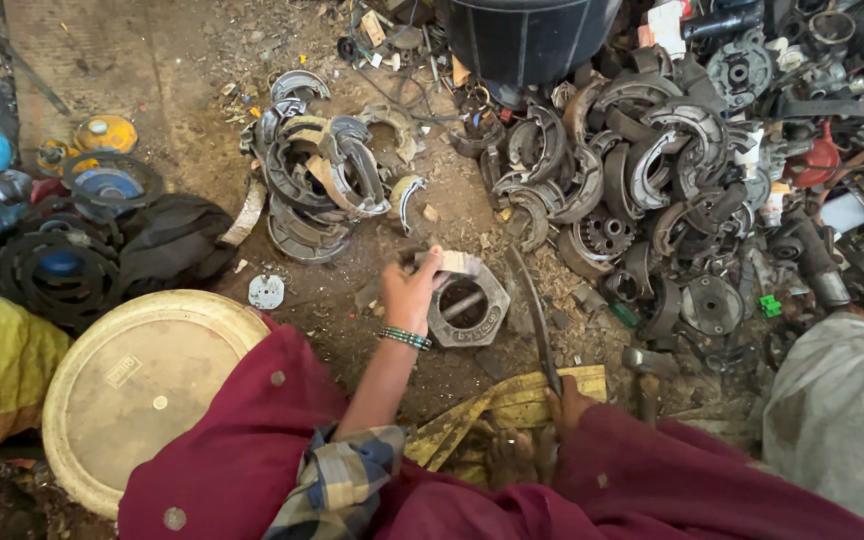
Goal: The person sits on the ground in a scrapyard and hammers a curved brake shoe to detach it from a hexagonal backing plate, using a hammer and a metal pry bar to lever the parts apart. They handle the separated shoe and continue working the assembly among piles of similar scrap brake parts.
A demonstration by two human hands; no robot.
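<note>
Gripping small pale brake-shoe piece (449,262), left hand (410,293) sits closed around it directly above hexagonal metal block (467,308) on dirt floor (182,90). Piece long axis runs left-right, resting at block's far rim. Left forearm extended far from body, green bangle (405,338) at wrist. Right hand (569,405) nearer body, right of block, clamped on long dark blade (535,310); blade points far, slightly left, lying just beside block. Brake shoe heap (632,170) far right.

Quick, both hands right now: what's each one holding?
Left hand: closed on a small pale block above the hexagonal metal ring.
Right hand: closed on a long dark blade-like tool.
</note>
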